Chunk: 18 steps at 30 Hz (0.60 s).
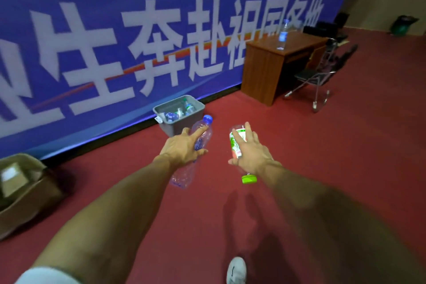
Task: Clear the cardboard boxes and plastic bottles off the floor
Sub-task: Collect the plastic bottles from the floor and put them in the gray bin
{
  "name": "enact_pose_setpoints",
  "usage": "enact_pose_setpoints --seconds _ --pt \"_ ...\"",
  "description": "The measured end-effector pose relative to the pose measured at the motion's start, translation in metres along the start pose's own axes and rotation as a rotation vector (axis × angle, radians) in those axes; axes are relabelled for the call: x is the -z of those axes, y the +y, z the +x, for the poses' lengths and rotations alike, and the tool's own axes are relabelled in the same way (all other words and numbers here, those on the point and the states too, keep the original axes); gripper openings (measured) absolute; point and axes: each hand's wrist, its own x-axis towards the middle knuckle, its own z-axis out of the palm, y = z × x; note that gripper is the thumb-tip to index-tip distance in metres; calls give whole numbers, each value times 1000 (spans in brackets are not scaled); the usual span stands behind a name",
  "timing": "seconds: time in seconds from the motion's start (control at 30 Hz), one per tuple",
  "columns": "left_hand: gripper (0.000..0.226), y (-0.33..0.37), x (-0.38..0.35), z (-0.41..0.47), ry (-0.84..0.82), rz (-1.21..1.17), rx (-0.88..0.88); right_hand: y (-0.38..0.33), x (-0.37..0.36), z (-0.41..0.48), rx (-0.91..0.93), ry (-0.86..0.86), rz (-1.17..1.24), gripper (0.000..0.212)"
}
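Observation:
My left hand [182, 146] holds a clear plastic bottle [202, 130] with a blue cap, cap end pointing away from me. In my right hand [250, 153] is a bottle with a green and white label [235, 145], its green cap pointing back toward me. Both arms reach forward above the red floor. Just beyond the hands a grey bin [178, 123] stands against the blue banner, with several plastic bottles inside. An open cardboard box [27, 191] sits on the floor at the far left.
A blue banner wall [138, 37] runs along the left. A wooden desk [274, 69] at the back right carries an upright bottle [282, 34], with a folding chair [320, 76] beside it. A green bin [402, 26] stands far right. My shoe [236, 270] shows below.

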Motion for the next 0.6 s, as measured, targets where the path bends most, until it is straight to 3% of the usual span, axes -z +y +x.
enact_pose_setpoints --seconds 0.3,0.6 --pt "76 -52 31 164 18 61 138 18 56 208 116 15 13 99" --pt "76 -82 51 311 52 15 233 31 87 359 176 -3 1 99"
